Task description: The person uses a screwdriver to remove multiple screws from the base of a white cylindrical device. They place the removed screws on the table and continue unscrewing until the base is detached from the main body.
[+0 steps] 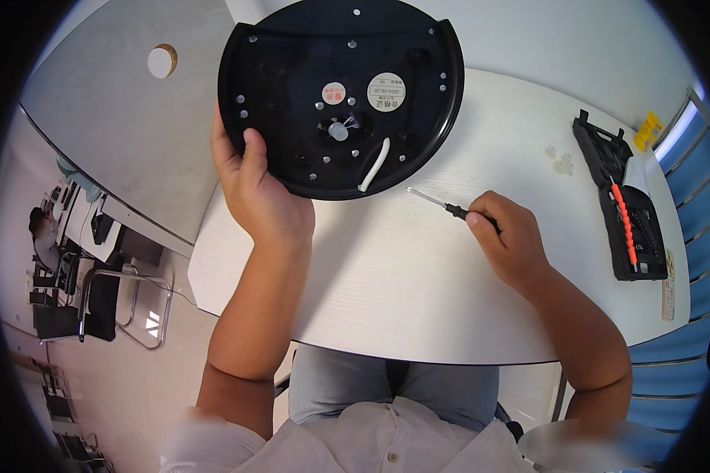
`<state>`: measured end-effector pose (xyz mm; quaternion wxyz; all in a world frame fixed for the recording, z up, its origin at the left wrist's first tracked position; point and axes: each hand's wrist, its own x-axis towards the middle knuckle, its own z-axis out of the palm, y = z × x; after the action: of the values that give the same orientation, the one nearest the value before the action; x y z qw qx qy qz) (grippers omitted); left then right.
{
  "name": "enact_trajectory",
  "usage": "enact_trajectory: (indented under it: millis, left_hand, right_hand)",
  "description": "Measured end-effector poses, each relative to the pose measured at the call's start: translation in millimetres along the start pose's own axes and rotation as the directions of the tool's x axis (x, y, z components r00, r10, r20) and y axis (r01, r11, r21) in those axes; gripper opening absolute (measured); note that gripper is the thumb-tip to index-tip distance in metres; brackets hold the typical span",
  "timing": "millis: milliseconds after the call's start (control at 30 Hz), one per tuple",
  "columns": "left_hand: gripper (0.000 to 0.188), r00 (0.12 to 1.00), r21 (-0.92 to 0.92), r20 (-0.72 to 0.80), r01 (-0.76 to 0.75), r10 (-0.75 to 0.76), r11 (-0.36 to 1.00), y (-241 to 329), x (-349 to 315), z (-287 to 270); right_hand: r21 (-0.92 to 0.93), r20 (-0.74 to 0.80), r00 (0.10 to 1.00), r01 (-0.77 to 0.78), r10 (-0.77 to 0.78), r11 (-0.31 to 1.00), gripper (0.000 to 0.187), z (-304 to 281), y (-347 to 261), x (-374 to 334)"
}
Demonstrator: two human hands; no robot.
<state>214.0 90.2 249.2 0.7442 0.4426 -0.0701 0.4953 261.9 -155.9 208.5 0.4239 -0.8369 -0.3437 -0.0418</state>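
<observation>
My left hand (260, 189) grips the lower left rim of a large round black base plate (292, 87), thumb on its face and the fingers partly hidden behind. The plate is held up above the table, its face turned toward me. Several silver screws dot it, along with two round stickers, a pale knob-like piece (338, 132) near the middle and a short white cable (375, 165) by the lower edge. In my right hand (506, 232) is a screwdriver (450, 208) with a dark handle, its metal tip pointing toward the plate's lower edge but apart from it.
An open black tool case (619, 197) with an orange flexible shaft (623, 225) lies at the right of the white table (371, 284). Small clear pieces (562, 163) sit left of it, a yellow item (648, 131) beyond. A roll of tape (162, 61) rests on the grey table (126, 118).
</observation>
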Motion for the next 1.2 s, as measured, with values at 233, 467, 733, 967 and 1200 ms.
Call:
enact_trajectory:
  millis: [233, 467, 733, 967, 1200]
  left_hand:
    - [0.042, 1.0, 0.024, -0.022, 0.012, -0.011, 1.0, 0, 0, 0]
    - [0.043, 1.0, 0.024, 0.011, 0.004, -0.004, 1.0, -2, -1, -1]
    - [0.043, 0.999, 0.082, 0.039, 0.013, -0.016, 0.997, -5, -6, -1]
    - [0.045, 0.999, 0.124, 0.044, 0.01, -0.016, 0.992, -9, -11, 3]
    - [0.047, 0.993, 0.152, 0.115, -0.006, -0.011, 0.988, -15, -21, 8]
  right_hand:
    - [0.009, -0.003, 1.0, -0.004, 0.004, 1.0, 0.014, 0, 0, 0]
    - [0.041, -0.002, 1.0, -0.011, 0.011, 0.999, 0.013, 0, 0, 0]
    - [0.02, 0.03, 0.997, -0.074, 0.074, 0.997, 0.016, 1, 2, -1]
    - [-0.063, 0.014, 0.997, -0.071, 0.072, 0.995, 0.016, 0, -2, 0]
    - [-0.174, 0.089, 0.98, -0.16, 0.178, 0.972, 0.016, 1, 1, 1]
